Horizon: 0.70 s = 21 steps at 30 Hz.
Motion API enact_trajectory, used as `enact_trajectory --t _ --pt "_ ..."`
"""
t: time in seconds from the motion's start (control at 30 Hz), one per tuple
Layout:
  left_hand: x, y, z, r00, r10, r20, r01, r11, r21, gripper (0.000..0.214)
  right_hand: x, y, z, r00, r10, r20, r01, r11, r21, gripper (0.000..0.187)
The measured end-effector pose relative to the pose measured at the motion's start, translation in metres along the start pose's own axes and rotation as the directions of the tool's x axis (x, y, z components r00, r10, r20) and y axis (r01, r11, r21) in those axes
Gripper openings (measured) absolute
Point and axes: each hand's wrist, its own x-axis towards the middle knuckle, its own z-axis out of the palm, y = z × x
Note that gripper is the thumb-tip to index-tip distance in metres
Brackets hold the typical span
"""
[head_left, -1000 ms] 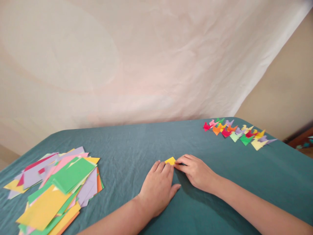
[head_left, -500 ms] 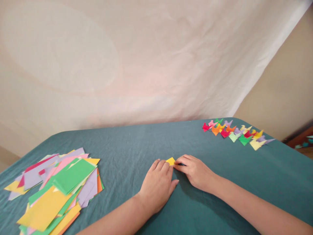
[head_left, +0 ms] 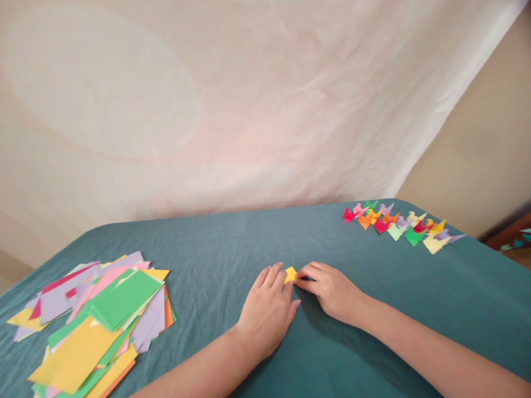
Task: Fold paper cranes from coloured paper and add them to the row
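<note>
Head view: left forearm (head_left: 203, 362) slants up from the lower edge, right forearm (head_left: 440, 345) from the lower right, both low over the teal cloth (head_left: 232, 237). To the left lies a loose pile of coloured sheets (head_left: 99, 326), well apart from the hands. Left hand (head_left: 267, 315): palm down, fingers extended side by side, thumb out, grasping nothing; fingertips at the left side of a small folded yellow paper (head_left: 290, 274). Right hand (head_left: 334, 290): fingers curled, thumb and forefinger drawn together on the paper's right corner, no gap seen; exact contact too small to resolve. Paper sits on the cloth between the two hands. Step in hand, judged: steadying and working a fold. Next move would call for light left pressure and fine right-fingertip control. Farther off, at right: rows of small folded paper birds (head_left: 401, 222); behind, a pale hanging sheet (head_left: 249, 110).
</note>
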Motion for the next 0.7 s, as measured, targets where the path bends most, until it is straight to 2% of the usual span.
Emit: enact_trajectory --t 0.7 --pt "-0.0003 -0.0005 0.0008 1.0 0.006 -0.021 -0.004 0.995 0.104 0.03 0.0015 -0.0019 -0.0023 1.0 -0.003 0.002 0.003 1.0 -0.022 0.026"
